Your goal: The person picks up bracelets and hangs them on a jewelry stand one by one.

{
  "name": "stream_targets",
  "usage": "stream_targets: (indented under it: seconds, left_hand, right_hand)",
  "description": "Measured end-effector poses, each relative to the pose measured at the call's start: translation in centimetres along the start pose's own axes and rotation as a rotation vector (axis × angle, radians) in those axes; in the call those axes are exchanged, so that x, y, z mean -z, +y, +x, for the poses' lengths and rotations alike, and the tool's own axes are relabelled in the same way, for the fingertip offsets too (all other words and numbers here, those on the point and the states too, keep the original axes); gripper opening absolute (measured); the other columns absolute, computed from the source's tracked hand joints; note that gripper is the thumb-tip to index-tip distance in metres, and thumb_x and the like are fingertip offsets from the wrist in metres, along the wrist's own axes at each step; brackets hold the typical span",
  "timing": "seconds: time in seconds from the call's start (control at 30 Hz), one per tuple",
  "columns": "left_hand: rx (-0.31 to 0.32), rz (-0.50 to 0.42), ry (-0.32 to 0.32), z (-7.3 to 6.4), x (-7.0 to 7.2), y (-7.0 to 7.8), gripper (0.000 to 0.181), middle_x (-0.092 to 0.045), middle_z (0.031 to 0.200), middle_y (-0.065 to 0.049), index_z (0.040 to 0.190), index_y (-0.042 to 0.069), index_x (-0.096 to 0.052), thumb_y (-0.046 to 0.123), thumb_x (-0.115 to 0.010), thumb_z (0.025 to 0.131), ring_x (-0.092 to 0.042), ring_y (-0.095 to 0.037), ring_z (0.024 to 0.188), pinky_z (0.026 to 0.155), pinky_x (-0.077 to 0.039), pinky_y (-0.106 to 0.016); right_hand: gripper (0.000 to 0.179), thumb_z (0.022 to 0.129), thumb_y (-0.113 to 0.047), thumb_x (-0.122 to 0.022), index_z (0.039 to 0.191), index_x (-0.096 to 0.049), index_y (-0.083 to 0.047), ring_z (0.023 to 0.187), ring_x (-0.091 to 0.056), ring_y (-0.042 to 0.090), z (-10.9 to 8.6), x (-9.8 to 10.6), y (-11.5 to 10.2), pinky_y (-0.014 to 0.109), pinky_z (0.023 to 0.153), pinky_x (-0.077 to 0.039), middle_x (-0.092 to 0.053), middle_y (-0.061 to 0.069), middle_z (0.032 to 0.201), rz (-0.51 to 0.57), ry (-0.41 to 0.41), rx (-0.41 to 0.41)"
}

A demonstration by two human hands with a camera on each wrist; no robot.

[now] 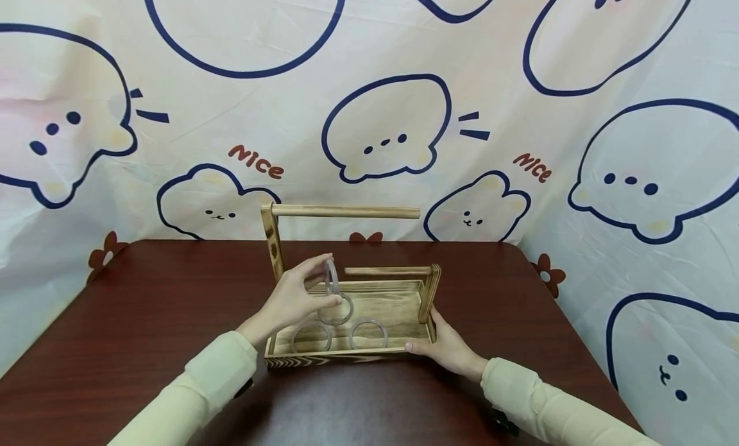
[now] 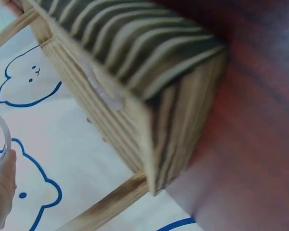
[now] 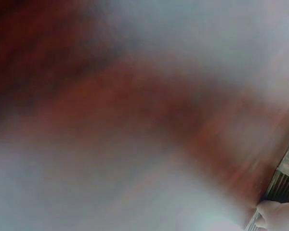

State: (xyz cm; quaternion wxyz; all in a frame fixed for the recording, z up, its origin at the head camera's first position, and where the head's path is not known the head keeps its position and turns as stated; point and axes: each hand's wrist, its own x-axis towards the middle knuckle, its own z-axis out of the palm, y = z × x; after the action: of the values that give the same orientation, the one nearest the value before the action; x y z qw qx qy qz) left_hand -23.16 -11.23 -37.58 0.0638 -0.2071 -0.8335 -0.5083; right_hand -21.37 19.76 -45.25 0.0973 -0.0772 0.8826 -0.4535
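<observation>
A wooden tray rack (image 1: pixel 346 357) with two raised rods stands on the table. Between the thumb and fingers of my left hand (image 1: pixel 294 298), a translucent bangle (image 1: pixel 331 278) is pinched upright above the tray's left half. The left wrist view also catches this bangle (image 2: pixel 7 134) at its left edge, beside the fingertips. Inside the tray lie a left bangle (image 1: pixel 296 337), a right bangle (image 1: pixel 368 322) and one farther back (image 1: pixel 349 310), partly behind the left hand. My right hand (image 1: pixel 453 350) grips the tray's right end, thumb on the front rim; some fingers are hidden.
The upper rod (image 1: pixel 346 211) joins a post (image 1: pixel 271 240) at the left, and the lower rod (image 1: pixel 389 271) a post (image 1: pixel 430 292) at the right. Dark red-brown table (image 1: pixel 161 305) surrounds the rack. A printed cloth (image 1: pixel 392 42) hangs behind. The right wrist view is mostly blurred.
</observation>
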Motion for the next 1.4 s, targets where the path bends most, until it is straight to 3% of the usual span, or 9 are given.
stream_targets:
  seconds: [0.27, 0.57, 0.83, 1.13, 1.4]
  left_hand:
    - [0.041, 0.000, -0.066, 1.9, 0.1, 1.0, 0.078, -0.051, 0.132, -0.013, 0.139, 0.015, -0.040, 0.026, -0.079, 0.072, -0.052, -0.029, 0.119, 0.095, -0.044, -0.034]
    - [0.068, 0.046, -0.144, 2.8, -0.5, 1.4, 0.079, -0.051, 0.133, -0.009, 0.140, 0.017, -0.039, 0.033, -0.077, 0.073, -0.048, -0.025, 0.124, 0.100, -0.040, -0.037]
    - [0.065, 0.060, -0.160, 3.8, -1.1, 1.5, 0.077, -0.050, 0.135, -0.006, 0.138, 0.020, -0.041, 0.032, -0.078, 0.072, -0.049, -0.023, 0.123, 0.100, -0.041, -0.037]
    - [0.039, 0.131, -0.164, 4.4, -1.3, 1.9, 0.076, -0.058, 0.125, -0.008, 0.136, 0.015, -0.043, 0.032, -0.079, 0.071, -0.051, -0.025, 0.121, 0.099, -0.041, -0.041]
    - [0.015, 0.182, -0.175, 4.9, -1.5, 2.0, 0.077, -0.054, 0.131, -0.008, 0.136, 0.014, -0.044, 0.033, -0.079, 0.070, -0.051, -0.023, 0.120, 0.099, -0.041, -0.041]
  right_hand:
    - [0.109, 0.073, -0.037, -0.076, 0.148, -0.002, -0.007, 0.138, -0.016, 0.031, -0.1, -0.1, -0.3, 0.051, 0.108, -0.023, -0.016, 0.016, 0.152, 0.007, -0.006, -0.005]
    - [0.110, 0.073, -0.039, -0.075, 0.148, -0.002, -0.007, 0.138, -0.016, 0.032, -0.1, 0.0, 0.0, 0.052, 0.108, -0.023, -0.016, 0.017, 0.152, 0.008, -0.005, -0.018]
    - [0.110, 0.073, -0.038, -0.076, 0.148, -0.002, -0.006, 0.138, -0.015, 0.032, -0.2, 0.0, 0.0, 0.052, 0.108, -0.022, -0.015, 0.017, 0.152, 0.016, -0.007, -0.003]
    - [0.110, 0.074, -0.038, -0.075, 0.148, 0.000, -0.008, 0.139, -0.014, 0.031, -0.1, 0.1, -0.1, 0.052, 0.108, -0.022, -0.013, 0.015, 0.152, 0.012, -0.016, -0.005]
    - [0.109, 0.074, -0.037, -0.075, 0.148, -0.001, -0.006, 0.139, -0.014, 0.031, -0.2, 0.1, -0.2, 0.052, 0.109, -0.022, -0.012, 0.015, 0.152, 0.023, -0.014, -0.006]
